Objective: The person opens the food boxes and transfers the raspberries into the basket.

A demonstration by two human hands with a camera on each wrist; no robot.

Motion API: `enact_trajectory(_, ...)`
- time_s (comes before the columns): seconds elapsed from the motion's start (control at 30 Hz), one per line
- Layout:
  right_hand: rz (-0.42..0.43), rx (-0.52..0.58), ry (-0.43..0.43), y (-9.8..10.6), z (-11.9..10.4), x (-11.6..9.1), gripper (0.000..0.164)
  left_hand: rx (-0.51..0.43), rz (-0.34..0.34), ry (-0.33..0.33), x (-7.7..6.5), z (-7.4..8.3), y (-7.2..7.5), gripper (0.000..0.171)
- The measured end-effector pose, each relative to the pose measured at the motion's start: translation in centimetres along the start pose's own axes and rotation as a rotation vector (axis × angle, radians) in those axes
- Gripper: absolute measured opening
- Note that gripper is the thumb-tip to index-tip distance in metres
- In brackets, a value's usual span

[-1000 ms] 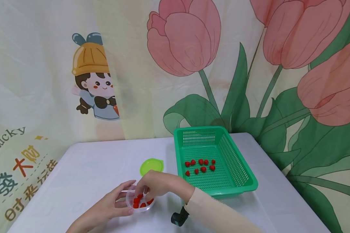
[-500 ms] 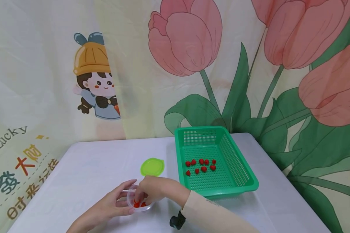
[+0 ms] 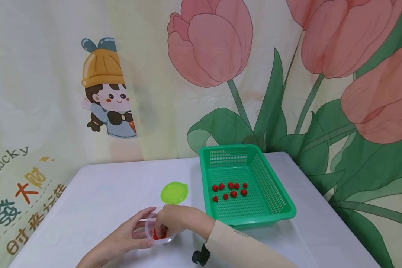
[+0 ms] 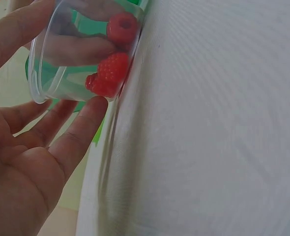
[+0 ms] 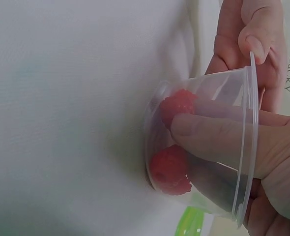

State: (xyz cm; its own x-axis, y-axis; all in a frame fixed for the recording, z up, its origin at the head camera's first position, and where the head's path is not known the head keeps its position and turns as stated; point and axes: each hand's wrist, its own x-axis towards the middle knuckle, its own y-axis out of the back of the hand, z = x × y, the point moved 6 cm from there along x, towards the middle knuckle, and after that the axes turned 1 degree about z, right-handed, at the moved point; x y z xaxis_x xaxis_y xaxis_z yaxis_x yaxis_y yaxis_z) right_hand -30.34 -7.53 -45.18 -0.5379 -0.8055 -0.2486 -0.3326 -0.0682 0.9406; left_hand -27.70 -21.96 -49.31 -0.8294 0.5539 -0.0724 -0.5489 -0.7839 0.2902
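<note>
A clear plastic cup [image 3: 149, 227] with red raspberries [image 3: 156, 236] in it stands on the white-covered table. My left hand [image 3: 128, 234] holds it from the left, with the thumb in front and the fingers behind. My right hand [image 3: 176, 219] reaches down into the cup, hiding part of its contents. In the right wrist view, the thumb and a finger close around an upper raspberry [image 5: 182, 102], while another raspberry [image 5: 169, 169] lies lower against the cup bottom. The left wrist view shows raspberries [image 4: 113, 69] through the cup wall, close to the left fingertips.
A green plastic basket [image 3: 274, 193] with several raspberries [image 3: 233, 194] on its floor stands to the right. Behind the cup lies a lime-green lid [image 3: 174, 192]. A black wrist camera [image 3: 201, 257] hangs under the right sleeve. A printed tulip curtain [image 3: 211, 44] backs the table.
My right hand has sunk deeper into the cup, and its wrist has dropped slightly. Fewer raspberries show past the fingers. The left hand, lid and basket have stayed in place.
</note>
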Motion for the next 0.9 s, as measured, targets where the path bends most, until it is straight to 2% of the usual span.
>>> enact_trajectory(0.23, -0.024, -0.011, -0.015, -0.3, -0.1, 0.1, 0.019, -0.036, 0.012, 0.060, 0.0, -0.6, -0.1, 0.088)
enact_trajectory(0.43, 0.010, -0.029, -0.028, 0.4, -0.3, -0.8, 0.018, -0.018, 0.010, 0.037, 0.0, -0.7, -0.3, 0.089)
enact_trajectory(0.7, 0.124, -0.027, -0.015, 4.6, -0.3, -4.8, 0.014, -0.028, 0.010, 0.034, 0.1, -0.6, -0.2, 0.088)
enact_trajectory(0.9, 0.188, 0.015, -0.027, 8.1, 2.0, -8.8, 0.008, -0.030, 0.010, 0.059, 0.5, -0.6, -0.1, 0.087)
